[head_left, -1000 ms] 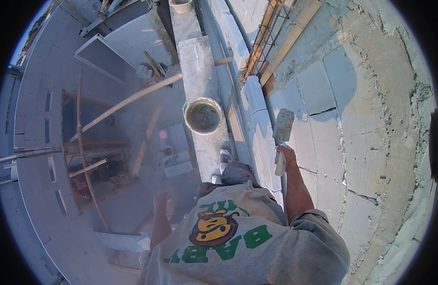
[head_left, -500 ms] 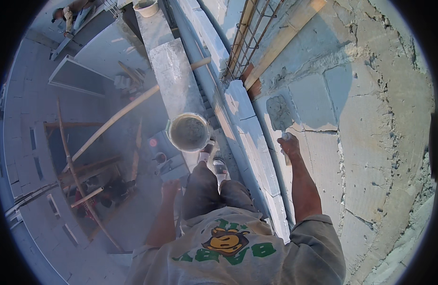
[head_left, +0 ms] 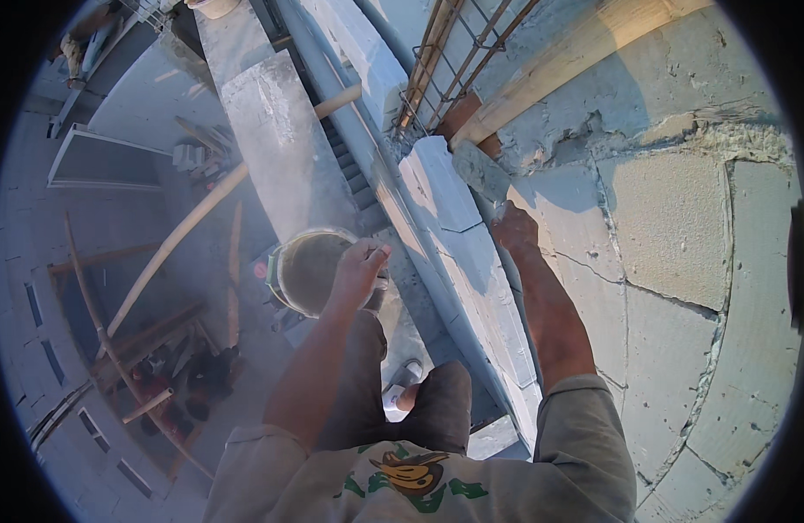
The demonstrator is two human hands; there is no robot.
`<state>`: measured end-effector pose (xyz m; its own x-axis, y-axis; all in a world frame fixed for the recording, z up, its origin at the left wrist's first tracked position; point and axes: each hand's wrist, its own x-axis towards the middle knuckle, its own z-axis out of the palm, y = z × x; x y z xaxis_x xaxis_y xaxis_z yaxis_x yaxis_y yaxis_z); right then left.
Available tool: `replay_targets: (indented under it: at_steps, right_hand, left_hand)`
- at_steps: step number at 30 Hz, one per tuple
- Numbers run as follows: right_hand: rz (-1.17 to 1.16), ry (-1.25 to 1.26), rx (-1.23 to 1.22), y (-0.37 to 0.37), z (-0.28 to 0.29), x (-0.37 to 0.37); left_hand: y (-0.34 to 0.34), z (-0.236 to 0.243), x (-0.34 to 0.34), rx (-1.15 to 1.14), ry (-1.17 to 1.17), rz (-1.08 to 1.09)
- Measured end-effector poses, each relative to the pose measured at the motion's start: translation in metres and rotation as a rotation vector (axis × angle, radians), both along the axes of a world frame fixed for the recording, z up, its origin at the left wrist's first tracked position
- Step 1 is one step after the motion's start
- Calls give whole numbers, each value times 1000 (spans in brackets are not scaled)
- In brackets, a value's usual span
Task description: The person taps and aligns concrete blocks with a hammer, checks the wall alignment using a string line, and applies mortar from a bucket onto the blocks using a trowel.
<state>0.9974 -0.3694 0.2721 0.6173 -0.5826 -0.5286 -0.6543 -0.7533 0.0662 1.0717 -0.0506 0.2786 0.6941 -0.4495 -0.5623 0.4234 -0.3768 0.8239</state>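
My right hand [head_left: 516, 228] is closed round the handle of a trowel [head_left: 480, 172]. Its grey blade is tilted at the gap between the pale block row [head_left: 446, 187] and the block wall, just below a wooden post [head_left: 559, 74]. How much mortar the blade carries cannot be made out. My left hand [head_left: 360, 268] is raised with its fingers curled in, and nothing shows in them. Beneath it, partly covered by the hand, a round bucket [head_left: 278, 272] of grey mortar stands on the plank by my feet.
A wide plank [head_left: 284, 139] runs away ahead, with a wooden pole [head_left: 188, 213] crossing under it. At left the floor drops far below, with an opening [head_left: 114, 253] in it. A rebar cage [head_left: 432, 70] rises by the wall. Another person [head_left: 75, 52] is at the far left.
The trowel has swung left from over the wall face to the gap by the post, and its blade has turned. My left hand has risen from beside my leg to over the bucket.
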Motion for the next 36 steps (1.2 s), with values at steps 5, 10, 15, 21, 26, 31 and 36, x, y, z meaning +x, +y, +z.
replay_targets:
  at_steps: [5,10,15,21,26,31,36]
  right_hand:
    - [140,-171,-103,-10,-60,28]
    - [139,-193,-111,-7,-85,38]
    - [158,-263,-128,-4,-89,-8]
    - [83,-237,-95,-1,-97,-80]
    - [85,-248,-126,-4,-96,-139]
    - [42,-233,-122,6,-86,-194]
    - [74,-197,-125,8,-83,-251]
  left_hand:
    - [-65,-44,-22,-203,-96,-89]
    - [-88,-86,-74,-275,-119,-163]
    - [-83,-63,-101,-188,-580,-482]
    - [-51,-61,-107,-22,-974,-505]
    - [-44,-38,-104,23,-852,-444]
    - [-41,-39,-109,48,-895,-414]
    - [-41,-42,-107,94,-875,-377]
